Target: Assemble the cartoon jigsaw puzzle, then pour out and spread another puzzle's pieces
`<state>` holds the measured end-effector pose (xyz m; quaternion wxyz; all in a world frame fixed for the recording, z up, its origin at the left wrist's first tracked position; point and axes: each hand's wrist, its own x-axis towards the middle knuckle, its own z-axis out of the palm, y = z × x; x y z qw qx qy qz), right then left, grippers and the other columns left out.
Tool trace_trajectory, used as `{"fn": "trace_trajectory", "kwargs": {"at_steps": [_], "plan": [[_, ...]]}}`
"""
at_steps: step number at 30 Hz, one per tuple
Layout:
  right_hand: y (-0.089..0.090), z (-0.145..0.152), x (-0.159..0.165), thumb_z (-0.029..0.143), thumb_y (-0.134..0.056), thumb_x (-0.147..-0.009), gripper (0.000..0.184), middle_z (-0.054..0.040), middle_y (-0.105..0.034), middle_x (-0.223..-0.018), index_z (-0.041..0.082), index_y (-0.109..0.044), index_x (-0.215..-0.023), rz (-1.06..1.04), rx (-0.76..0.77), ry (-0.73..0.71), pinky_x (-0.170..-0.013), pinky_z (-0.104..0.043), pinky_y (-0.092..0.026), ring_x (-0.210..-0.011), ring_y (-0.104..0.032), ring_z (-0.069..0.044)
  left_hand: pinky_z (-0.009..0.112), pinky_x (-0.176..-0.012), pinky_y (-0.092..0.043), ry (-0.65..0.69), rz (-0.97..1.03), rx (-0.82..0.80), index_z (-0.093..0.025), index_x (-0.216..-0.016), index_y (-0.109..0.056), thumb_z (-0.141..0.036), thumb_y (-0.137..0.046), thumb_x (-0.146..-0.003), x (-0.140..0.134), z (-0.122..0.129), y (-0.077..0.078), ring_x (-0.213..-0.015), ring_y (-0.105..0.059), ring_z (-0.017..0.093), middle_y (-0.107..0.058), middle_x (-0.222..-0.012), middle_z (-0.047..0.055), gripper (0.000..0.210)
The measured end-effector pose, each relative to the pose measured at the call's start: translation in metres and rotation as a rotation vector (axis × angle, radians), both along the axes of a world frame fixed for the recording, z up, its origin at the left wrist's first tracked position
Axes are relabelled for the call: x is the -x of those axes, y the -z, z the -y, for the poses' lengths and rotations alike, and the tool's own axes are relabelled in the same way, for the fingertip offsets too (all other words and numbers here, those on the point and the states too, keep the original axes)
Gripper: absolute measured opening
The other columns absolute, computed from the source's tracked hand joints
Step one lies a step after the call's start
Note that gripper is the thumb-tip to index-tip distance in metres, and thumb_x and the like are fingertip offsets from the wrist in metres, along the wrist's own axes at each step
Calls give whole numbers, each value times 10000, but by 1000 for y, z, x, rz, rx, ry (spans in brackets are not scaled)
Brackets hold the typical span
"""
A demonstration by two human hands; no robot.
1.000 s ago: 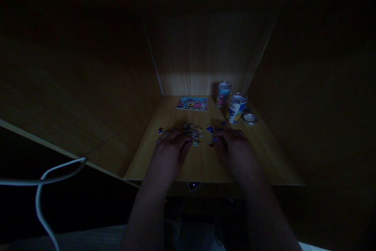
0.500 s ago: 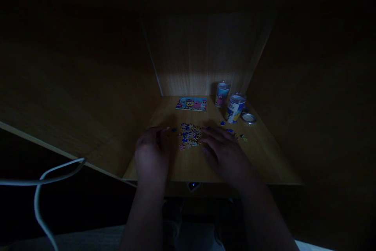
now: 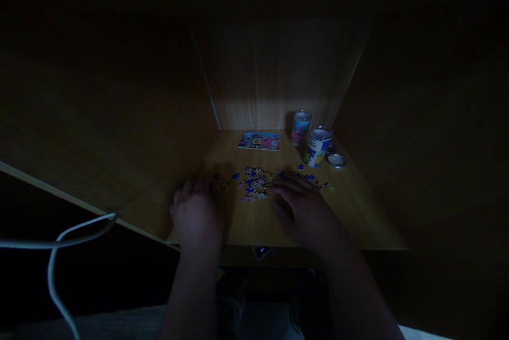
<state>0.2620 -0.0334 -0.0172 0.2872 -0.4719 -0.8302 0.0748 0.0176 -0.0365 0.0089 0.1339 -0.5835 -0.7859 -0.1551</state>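
A loose pile of jigsaw puzzle pieces [image 3: 257,183], mostly blue, yellow and pink, lies in the middle of the wooden shelf. At its right edge rests my right hand [image 3: 304,205], palm down with the fingers stretched out and apart, fingertips on or beside the pieces. My left hand [image 3: 196,215] is left of the pile near the side wall, its fingers curled. A dark puzzle piece [image 3: 216,176] shows by its fingertips; what lies inside the curl is hidden. A blue piece [image 3: 236,176] and a yellowish piece [image 3: 226,186] lie between that hand and the pile.
A colourful cartoon picture card [image 3: 259,141] lies flat at the back. Two printed cans, one farther back [image 3: 300,129] and one nearer [image 3: 317,148], stand at the right beside a round lid [image 3: 336,160]. More pieces [image 3: 330,186] lie right of my right hand. A white cable [image 3: 51,276] hangs at left.
My left hand has moved left, away from the pile, uncovering the yellowish piece. My right hand has shifted only slightly, and some pieces at the pile's near edge have moved.
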Motion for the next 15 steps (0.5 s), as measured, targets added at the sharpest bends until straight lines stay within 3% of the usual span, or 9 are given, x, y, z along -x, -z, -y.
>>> {"fn": "trace_trajectory", "kwargs": {"at_steps": [4,10,15], "plan": [[-1,1,0,311,-631,-1050,305,-78,-727,-1457,240,-731,-1330,-3,2,11,-1309,-562,-401,-1487,-555,-301,471,-813,-532,-6,-14,12,-169,-1205,-774,-189,-448,-1062,-4,1,0,-1071,-664,384,-736,-1180,179,357],[-3,0,0,319,-626,-1058,261,-83,-756,-1397,226,-739,-1273,16,11,15,-1289,-547,-424,-1423,-604,-300,492,-830,-540,26,33,-8,-163,-1133,-791,-267,-480,-1078,1,-2,6,-1040,-664,389,-736,-1124,185,332],[-2,-1,1,298,-632,-1047,261,-85,-761,-1391,227,-746,-1271,9,1,27,-1268,-551,-449,-1418,-611,-309,502,-902,-552,285,132,-137,-174,-1109,-775,-223,-569,-1034,4,-7,13,-1004,-668,349,-750,-1123,162,224]]}}
